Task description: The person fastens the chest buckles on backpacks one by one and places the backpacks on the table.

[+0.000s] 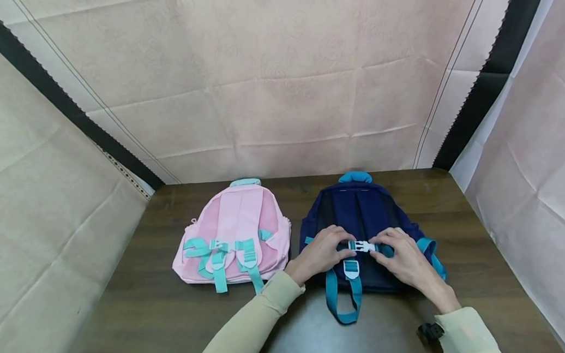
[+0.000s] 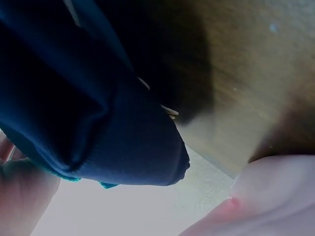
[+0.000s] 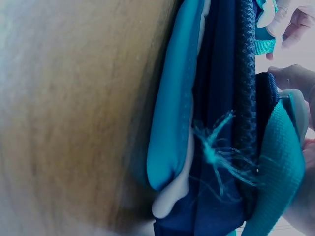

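Observation:
A navy backpack (image 1: 344,203) with teal straps lies with its strap side up, its teal top handle (image 1: 355,176) toward the back. Across its middle sits a white side-release buckle (image 1: 363,246), its two halves meeting between my hands; how firmly they are joined I cannot tell. My left hand (image 1: 323,252) pinches the buckle's left end between thumb and fingers. From the other side, my right hand (image 1: 405,257) pinches the right end. In the left wrist view the navy fabric (image 2: 113,128) covers most of that hand. Frayed teal threads (image 3: 214,152) show in the right wrist view.
To the left a pink backpack (image 1: 241,206) with mint straps lies on the brown wooden table (image 1: 145,303). A loop of teal strap (image 1: 346,316) hangs toward the front edge. Pale cloth walls (image 1: 279,89) stand around the table. A small black object (image 1: 430,332) is at my right cuff.

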Demonstrator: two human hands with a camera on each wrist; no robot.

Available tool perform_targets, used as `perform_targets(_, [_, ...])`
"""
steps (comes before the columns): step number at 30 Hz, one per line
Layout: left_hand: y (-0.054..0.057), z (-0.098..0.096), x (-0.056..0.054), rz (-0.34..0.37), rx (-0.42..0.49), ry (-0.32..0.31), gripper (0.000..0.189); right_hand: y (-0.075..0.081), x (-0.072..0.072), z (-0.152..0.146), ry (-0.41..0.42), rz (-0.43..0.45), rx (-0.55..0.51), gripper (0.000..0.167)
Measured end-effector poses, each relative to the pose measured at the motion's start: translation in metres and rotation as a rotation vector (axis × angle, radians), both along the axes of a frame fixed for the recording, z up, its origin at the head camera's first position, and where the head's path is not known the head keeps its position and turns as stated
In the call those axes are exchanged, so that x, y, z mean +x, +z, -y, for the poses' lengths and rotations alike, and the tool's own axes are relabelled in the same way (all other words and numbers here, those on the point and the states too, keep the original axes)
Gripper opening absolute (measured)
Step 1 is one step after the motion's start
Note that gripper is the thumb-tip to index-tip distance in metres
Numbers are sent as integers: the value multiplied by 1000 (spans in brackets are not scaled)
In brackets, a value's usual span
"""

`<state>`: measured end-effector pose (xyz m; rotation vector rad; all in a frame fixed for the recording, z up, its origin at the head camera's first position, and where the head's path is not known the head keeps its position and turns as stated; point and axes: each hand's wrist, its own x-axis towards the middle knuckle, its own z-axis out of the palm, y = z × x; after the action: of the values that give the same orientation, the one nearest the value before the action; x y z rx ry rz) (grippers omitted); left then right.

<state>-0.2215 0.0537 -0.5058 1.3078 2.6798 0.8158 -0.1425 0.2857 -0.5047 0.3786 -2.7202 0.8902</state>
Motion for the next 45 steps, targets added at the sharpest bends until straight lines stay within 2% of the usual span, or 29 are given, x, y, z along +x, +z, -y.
perform_targets(7, [6, -3, 2, -3, -13, 4, 31, 2, -2, -1, 12, 3, 10, 20])
perform_targets(25, [6, -8, 1, -40, -16, 8, 30, 2, -2, 0, 38, -71, 42, 23])
perform_targets(37, [5, -10, 4, -61, 34, 28, 29, 5, -3, 3, 29, -19, 25, 24])
perform_targets(45, [3, -11, 6, -69, 32, 24, 29, 3, -1, 5, 38, -34, 41, 24])
